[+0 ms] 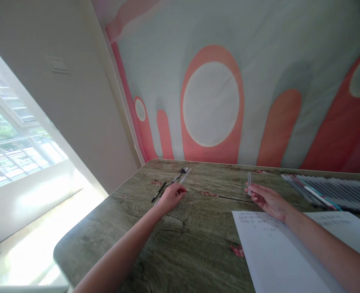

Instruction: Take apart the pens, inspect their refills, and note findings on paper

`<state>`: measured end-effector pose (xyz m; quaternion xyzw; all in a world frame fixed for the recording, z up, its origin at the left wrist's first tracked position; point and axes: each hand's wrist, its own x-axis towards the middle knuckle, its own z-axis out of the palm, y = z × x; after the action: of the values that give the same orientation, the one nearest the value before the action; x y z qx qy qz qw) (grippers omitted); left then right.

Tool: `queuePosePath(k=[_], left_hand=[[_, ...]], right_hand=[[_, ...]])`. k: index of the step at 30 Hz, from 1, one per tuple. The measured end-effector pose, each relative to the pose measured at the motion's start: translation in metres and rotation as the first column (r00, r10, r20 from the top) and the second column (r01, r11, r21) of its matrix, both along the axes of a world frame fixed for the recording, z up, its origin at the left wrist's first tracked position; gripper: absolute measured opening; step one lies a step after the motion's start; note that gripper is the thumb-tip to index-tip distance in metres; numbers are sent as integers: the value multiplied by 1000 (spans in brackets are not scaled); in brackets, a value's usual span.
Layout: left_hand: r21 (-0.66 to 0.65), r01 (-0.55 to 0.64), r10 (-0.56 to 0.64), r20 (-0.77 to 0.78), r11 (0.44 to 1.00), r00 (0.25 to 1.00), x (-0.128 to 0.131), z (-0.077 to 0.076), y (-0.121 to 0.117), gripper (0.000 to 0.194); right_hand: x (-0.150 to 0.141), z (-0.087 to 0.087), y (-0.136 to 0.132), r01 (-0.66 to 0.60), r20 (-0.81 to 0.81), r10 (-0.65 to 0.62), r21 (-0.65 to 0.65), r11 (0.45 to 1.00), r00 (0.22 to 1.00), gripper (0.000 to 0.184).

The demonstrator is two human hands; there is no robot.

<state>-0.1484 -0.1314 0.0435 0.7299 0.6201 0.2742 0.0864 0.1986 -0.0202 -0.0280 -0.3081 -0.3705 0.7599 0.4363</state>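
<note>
My right hand (268,200) pinches a slim, clear whitish tube (249,182), like a pen barrel, and holds it upright above the table, beyond the sheet of paper (259,252). On the left side, my left hand (171,197) is over the table with its fingers curled together; anything in them is too small to make out. Beside it lies a black pen piece (158,192). Just past its knuckles are a few dark pen parts (180,173) and a pale stick (185,175), partly hidden by the hand.
A row of many pens (335,193) lies at the right back of the wood-patterned table (198,252). Handwriting covers the paper's top. A wall with pink arches (212,154) rises behind the table's far edge. A bright window (12,114) is at the left.
</note>
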Motion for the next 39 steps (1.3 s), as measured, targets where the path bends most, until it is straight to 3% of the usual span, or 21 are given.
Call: queuePosePath(k=[3, 6, 11, 18, 23, 28, 31, 34, 37, 39], left_hand=[[12, -70, 71, -123, 997, 990, -40, -2, -8, 17], [-44, -77, 68, -185, 996, 980, -55, -9, -9, 21], [-92, -98, 73, -242, 991, 968, -49, -16, -5, 14], [-43, -138, 119, -291, 990, 949, -47, -4, -14, 27], [-69, -85, 54, -364, 994, 930, -54, -2, -19, 28], [-128, -135, 75, -391, 983, 917, -52, -2, -16, 22], [-137, -155, 94, -374, 978, 923, -45, 2, -14, 18], [-127, -106, 70, -257, 986, 964, -27, 6, -8, 18], [-144, 6, -12, -39, 990, 999, 12, 3, 4, 22], [-209, 160, -135, 130, 965, 982, 48, -2, 16, 24]], right_hand=[[0, 1, 0, 10, -18, -10, -17, 1000, 1000, 22], [-1, 2, -2, 7, -14, -7, -4, 1000, 1000, 23], [0, 1, -3, 1, -26, -1, 10, 1000, 1000, 24], [2, -2, 0, 13, -18, -13, 4, 1000, 1000, 25], [2, -1, -1, -4, -49, 3, -13, 1000, 999, 25], [2, 1, 0, 13, -40, -14, -25, 1000, 999, 23], [1, 2, 0, 21, -37, -21, -17, 1000, 999, 21], [0, 5, 1, 23, -42, -24, -12, 1000, 999, 18], [-1, 7, 1, 28, -52, -29, -14, 999, 998, 14], [-1, 9, 1, 34, -62, -35, -17, 999, 997, 13]])
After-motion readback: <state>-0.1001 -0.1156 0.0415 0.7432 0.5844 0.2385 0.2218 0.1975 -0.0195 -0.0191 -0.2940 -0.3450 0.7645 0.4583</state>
